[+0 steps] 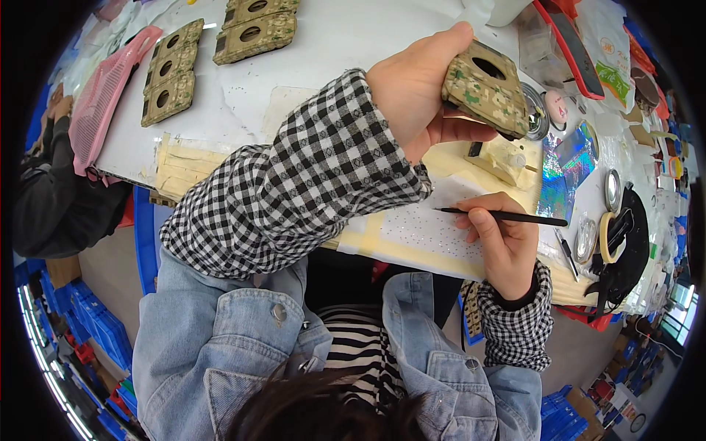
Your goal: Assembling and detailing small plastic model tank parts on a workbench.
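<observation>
My left hand (415,84) is raised over the table, its fingers closed around the edge of a camouflage-patterned case (474,95) with a round hole. Lower and to the right, my right hand (507,242) pinches a thin black pen-like tool (533,218). The tool's tip points left, over a white sheet (419,231) scattered with many tiny shiny dots. Whether the tip touches the sheet or carries a dot is too small to tell. Just beyond the sheet is a yellowish taped block (507,165), under the held case.
More camouflage cases (173,73) lie at the far left, near a pink mesh basket (110,95). To the right are iridescent film (562,176), a tape roll (606,237), a black pouch (632,239) and a red-edged phone (568,48). A co-worker's dark sleeve (55,154) shows at left.
</observation>
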The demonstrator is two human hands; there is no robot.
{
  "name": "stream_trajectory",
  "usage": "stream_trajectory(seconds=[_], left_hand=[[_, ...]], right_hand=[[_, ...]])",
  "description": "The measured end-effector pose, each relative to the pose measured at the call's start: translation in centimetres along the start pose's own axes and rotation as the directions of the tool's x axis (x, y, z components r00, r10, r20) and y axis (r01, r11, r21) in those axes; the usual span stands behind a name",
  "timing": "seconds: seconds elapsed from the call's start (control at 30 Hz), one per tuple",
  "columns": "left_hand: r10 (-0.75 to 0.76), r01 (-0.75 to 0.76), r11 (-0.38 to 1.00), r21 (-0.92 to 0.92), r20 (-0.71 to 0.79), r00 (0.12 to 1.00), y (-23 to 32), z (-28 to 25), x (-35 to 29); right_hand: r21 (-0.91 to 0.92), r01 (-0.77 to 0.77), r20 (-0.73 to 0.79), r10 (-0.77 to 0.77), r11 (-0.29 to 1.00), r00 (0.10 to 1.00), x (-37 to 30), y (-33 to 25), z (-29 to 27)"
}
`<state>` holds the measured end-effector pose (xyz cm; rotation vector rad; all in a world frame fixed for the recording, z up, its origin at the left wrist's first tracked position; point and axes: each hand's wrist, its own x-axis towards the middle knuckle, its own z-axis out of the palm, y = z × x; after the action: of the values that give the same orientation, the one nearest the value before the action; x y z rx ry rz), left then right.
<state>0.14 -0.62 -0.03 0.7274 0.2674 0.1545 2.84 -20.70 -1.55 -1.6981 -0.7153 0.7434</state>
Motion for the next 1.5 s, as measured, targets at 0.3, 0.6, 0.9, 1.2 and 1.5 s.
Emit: stream_trajectory(seconds=[0.3, 0.6, 0.9, 1.2, 1.5], left_hand=[[-0.054, 0.051, 0.996, 0.068, 0.039, 0.998, 1.0, 0.4, -1.5], [-0.209, 0.205, 0.978, 0.047, 0.105, 0.972, 1.0, 0.6, -1.4], [-0.247, 0.244, 0.969, 0.037, 0.102, 0.964, 1.2, 0.5, -1.6], [-0.271, 0.269, 0.963, 0.027, 0.120, 0.955, 1.0, 0.2, -1.4], [-0.263, 0.262, 0.965, 0.027, 0.133, 0.955, 0.9, 0.1, -1.4]], right_hand=[[0.035, 0.214, -0.183, -0.204, 0.976, 0.962, -0.8, -2.7, -2.4], [-0.028, 0.555, -0.124, -0.553, 0.832, 0.824, 2.7, -8.4, -3.4], [0.071, 0.476, -0.036, -0.475, 0.876, 0.879, 3.6, -8.5, -2.6], [0.058, 0.488, -0.025, -0.488, 0.871, 0.873, 3.7, -8.5, -2.7], [0.005, 0.492, -0.022, -0.492, 0.871, 0.870, 3.7, -8.4, -2.7]])
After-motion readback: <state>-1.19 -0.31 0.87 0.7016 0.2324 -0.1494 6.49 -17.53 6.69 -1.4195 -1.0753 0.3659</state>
